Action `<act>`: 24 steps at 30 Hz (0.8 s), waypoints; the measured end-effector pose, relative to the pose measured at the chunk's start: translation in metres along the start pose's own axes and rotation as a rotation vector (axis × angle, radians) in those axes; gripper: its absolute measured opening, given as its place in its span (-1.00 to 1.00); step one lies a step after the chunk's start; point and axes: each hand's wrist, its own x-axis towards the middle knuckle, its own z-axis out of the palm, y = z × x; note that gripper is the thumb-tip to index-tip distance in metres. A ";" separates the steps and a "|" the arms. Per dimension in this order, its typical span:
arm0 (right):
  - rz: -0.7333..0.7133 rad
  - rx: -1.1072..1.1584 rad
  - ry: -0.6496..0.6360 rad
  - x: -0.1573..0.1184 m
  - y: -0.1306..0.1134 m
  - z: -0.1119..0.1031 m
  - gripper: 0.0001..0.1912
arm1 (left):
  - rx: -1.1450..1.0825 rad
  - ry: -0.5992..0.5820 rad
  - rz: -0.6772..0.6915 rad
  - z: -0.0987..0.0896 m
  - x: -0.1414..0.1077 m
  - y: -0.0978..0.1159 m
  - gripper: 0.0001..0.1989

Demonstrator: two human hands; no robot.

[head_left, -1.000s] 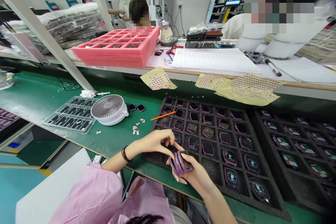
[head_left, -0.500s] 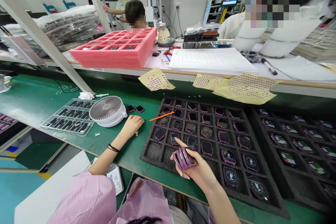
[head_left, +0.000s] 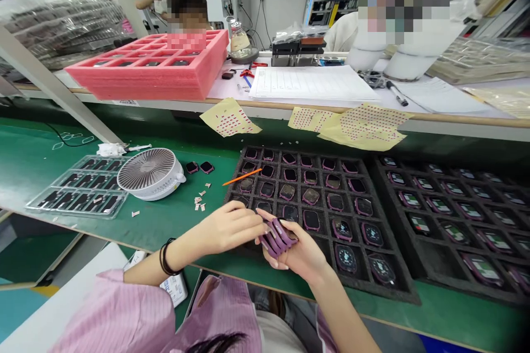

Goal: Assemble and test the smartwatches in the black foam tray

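My right hand (head_left: 305, 252) is closed around a stack of several purple watch cases (head_left: 277, 238), held tilted above the near edge of the dark foam tray (head_left: 408, 293). Against the left side of that stack are the fingertips of my left hand (head_left: 236, 225). Its fingers are bent and close together; whatever may be pinched in them is too small or hidden to name. Beneath and beyond both hands, the tray's compartments hold watches with purple frames, such as one watch (head_left: 311, 219). Part of the tray's near left corner is covered by my hands.
A round white fan (head_left: 151, 174) stands left, beside a clear tray of black parts (head_left: 78, 187). Small pale pieces (head_left: 200, 201), two watches (head_left: 199, 167) and an orange stick (head_left: 242, 177) lie nearby. A second foam tray (head_left: 439, 265) is at right. Yellow sheets (head_left: 364, 127) hang off the shelf edge.
My left hand has moved right, from the table beside the fan to the stack in my right hand. The view has shifted, and small pale pieces on the table are uncovered.
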 end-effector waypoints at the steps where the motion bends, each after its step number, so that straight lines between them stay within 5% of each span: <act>1: 0.004 0.002 -0.006 0.000 0.001 0.000 -0.43 | 0.000 -0.007 0.040 0.000 0.007 0.003 -0.78; 6: 0.019 0.012 -0.042 -0.003 0.005 -0.002 -0.58 | 0.042 0.018 0.143 0.004 0.020 0.001 -0.81; 14: 0.010 -0.010 0.000 -0.007 0.004 -0.007 -0.41 | -0.036 -0.128 0.268 -0.002 0.028 -0.004 -0.85; 20: 0.048 -0.087 -0.023 -0.008 0.004 -0.006 -0.64 | -0.292 -0.207 0.131 -0.001 0.030 -0.011 -0.81; 24: 0.116 -0.124 -0.072 -0.009 0.004 0.000 -0.58 | -0.554 -0.246 -0.007 0.006 0.033 -0.017 -0.85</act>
